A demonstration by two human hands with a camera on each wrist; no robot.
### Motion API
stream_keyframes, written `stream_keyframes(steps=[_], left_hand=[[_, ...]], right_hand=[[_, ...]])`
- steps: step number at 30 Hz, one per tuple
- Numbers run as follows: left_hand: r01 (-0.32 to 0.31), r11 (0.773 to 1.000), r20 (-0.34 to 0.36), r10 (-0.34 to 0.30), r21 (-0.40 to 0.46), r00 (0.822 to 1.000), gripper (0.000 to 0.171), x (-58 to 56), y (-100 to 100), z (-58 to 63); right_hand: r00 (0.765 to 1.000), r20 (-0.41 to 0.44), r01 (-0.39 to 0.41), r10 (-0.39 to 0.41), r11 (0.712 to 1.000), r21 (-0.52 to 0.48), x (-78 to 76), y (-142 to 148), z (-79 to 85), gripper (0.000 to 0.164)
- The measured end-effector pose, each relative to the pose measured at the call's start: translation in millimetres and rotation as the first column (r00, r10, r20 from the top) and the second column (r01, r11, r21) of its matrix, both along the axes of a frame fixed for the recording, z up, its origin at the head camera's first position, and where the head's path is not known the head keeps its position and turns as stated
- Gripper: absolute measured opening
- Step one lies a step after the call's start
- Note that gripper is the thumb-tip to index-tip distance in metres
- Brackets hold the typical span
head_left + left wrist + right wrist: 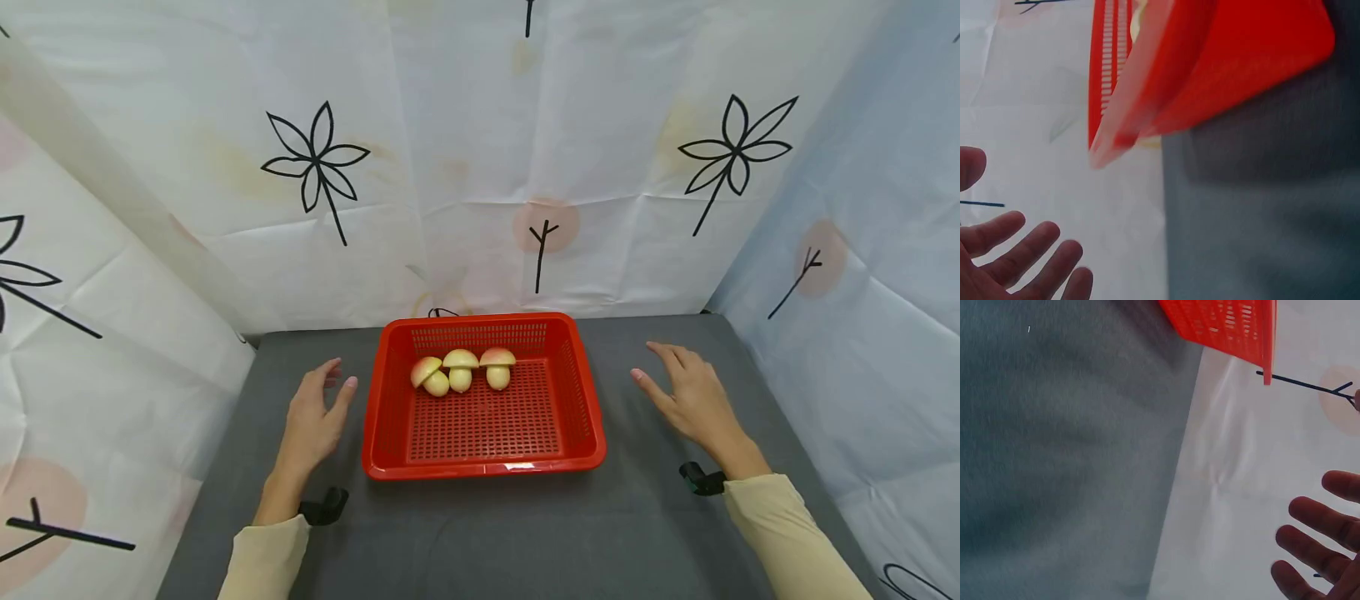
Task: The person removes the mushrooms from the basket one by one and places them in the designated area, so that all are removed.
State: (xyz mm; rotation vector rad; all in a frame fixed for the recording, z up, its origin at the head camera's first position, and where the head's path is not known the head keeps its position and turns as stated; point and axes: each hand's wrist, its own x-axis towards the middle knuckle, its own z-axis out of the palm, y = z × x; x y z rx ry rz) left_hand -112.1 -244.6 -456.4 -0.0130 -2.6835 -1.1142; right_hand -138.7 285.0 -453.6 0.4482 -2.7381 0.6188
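A red plastic basket [487,468] with perforated walls stands on the grey table in the head view. Three toy mushrooms with pinkish-yellow caps lie along its far left part: a left mushroom [431,376], a middle mushroom [461,370] and a right mushroom [498,368]. My left hand [315,417] hovers left of the basket, apart from it, fingers spread and holding nothing. On the other side, my right hand [692,398] is held away from the basket's right wall, its fingers loosely extended with nothing in them. Both wrist views show the spread fingers near the basket's sides.
Grey cloth covers the table [480,542]. White fabric printed with black leaf drawings [315,158] hangs behind and along both sides. A dark strap-on camera sits at the left wrist [324,507] and another at the right wrist [702,479].
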Motion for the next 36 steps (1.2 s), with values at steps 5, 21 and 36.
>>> stream_keyframes(steps=[5,21,36], left_hand=[[-0.023,0.953,0.086,-0.003,0.301,0.996,0.047,0.6,6,-13.9],[-0.117,0.724,0.263,-0.092,0.680,0.961,0.053,-10.5,26,-52.3],[-0.077,0.685,0.181,-0.082,0.724,0.980,0.053,-10.6,30,-71.5]], right_hand=[[0.995,0.097,0.024,-0.012,0.992,-0.121,8.9,-9,-5.1,0.052],[0.991,0.122,-0.016,0.062,0.937,-0.349,18.3,-48,-1.9,0.043],[0.961,0.192,-0.104,0.199,0.904,-0.415,-6.1,-101,15.5,0.048]])
